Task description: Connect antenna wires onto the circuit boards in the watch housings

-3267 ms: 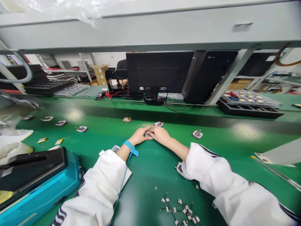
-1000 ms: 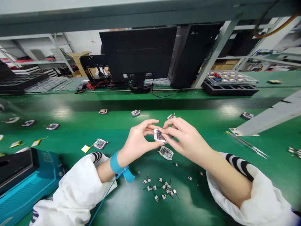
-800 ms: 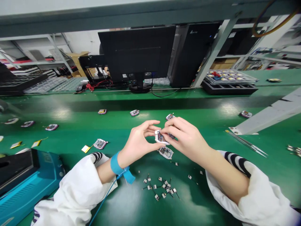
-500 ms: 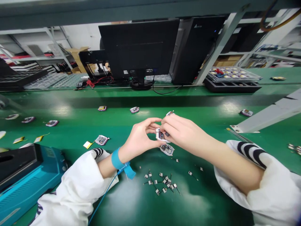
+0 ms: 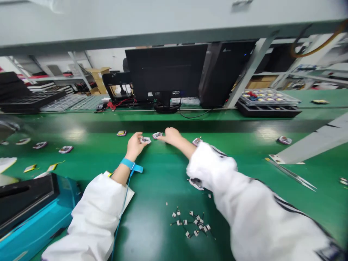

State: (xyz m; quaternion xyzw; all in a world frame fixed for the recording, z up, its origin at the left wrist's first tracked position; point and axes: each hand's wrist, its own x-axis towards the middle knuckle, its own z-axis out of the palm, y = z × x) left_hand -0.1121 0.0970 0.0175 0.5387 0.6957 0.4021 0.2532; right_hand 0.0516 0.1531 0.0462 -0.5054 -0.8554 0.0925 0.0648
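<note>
My left hand [image 5: 134,146] pinches a small white-rimmed device housing with a circuit board inside [image 5: 146,140], held just above the belt. Close to its right, my right hand [image 5: 172,137] is closed at the right edge of a second, purple-rimmed device housing [image 5: 157,135]; its fingers partly hide each other. A third housing [image 5: 197,141] lies behind my right forearm. Another open housing [image 5: 196,183] is partly covered by my right sleeve. Several small square parts with short leads [image 5: 199,223] lie scattered on the green mat in front.
Tweezers [image 5: 292,174] lie at right beside a white metal post [image 5: 312,141]. A teal-and-black machine [image 5: 40,206] stands at left, near yellow batteries [image 5: 29,168]. More housings [image 5: 65,149] lie along the left. Behind are a monitor [image 5: 167,70] and stacked trays [image 5: 269,103].
Both hands have moved forward and left, away from the near housing. My left hand carries a housing; my right hand has reached the purple-rimmed one. The camera view has tilted up.
</note>
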